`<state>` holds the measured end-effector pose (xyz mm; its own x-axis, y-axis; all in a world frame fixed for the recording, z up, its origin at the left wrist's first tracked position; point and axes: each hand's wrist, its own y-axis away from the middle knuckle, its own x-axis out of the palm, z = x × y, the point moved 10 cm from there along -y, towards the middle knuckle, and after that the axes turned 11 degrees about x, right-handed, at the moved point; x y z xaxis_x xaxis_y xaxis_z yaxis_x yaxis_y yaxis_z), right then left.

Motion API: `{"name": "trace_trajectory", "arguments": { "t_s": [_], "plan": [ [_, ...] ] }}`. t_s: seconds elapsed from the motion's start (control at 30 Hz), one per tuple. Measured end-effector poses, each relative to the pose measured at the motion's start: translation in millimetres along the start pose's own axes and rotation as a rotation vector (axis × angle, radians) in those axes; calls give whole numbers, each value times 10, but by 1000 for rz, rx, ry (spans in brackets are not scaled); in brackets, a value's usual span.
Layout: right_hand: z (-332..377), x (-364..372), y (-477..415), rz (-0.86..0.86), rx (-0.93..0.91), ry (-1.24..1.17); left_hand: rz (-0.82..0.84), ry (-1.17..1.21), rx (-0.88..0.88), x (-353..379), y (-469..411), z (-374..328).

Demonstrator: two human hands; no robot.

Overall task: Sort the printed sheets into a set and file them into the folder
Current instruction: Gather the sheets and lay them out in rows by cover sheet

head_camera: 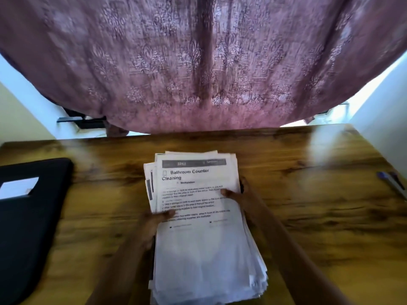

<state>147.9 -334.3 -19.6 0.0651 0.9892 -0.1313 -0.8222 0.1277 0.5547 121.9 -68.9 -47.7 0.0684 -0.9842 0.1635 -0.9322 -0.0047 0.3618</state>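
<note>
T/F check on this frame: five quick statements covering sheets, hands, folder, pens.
1. The left hand and right hand both hold the stack of printed sheets. True.
2. The top sheet is headed "Kitchen Sink Cleaning". False: it reads "Bathroom Counter Cleaning".
3. The black folder lies left of the stack. True.
4. The sheets are filed in the folder. False: they are held over the wooden table.
5. The pens lie on the folder. False: they are at the table's right edge.

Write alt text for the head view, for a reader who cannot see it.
The left hand and right hand hold a thick stack of printed sheets by its sides at a wooden table; the top page is headed "Bathroom Counter Cleaning". A black folder lies at left, a pen at far right, and a mauve patterned curtain hangs behind.
</note>
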Motion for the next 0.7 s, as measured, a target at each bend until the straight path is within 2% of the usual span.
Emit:
{"name": "trace_trajectory", "arguments": {
  "t_s": [0.1,0.2,0.3,0.4,0.53,0.63,0.7],
  "plan": [
    [135,126,34,185,-30,-294,21,107,72,42,-74,-217],
    [328,179,90,291,11,-368,61,161,212,112,-148,-646],
    [803,11,195,177,-88,-345,115,195,359,293,-124,-1199],
    [1408,-139,460,96,-239,-294,98,172,547,481,-8,-1772],
    [2113,-367,1108,-65,-575,-226,133,84,920,806,445,-2485],
    [2249,-452,1525,-136,-769,-177,169,2,1160,952,753,-2730],
    [2104,-481,1558,-130,-801,-189,214,68,1153,958,766,-2688]
  ]
}}
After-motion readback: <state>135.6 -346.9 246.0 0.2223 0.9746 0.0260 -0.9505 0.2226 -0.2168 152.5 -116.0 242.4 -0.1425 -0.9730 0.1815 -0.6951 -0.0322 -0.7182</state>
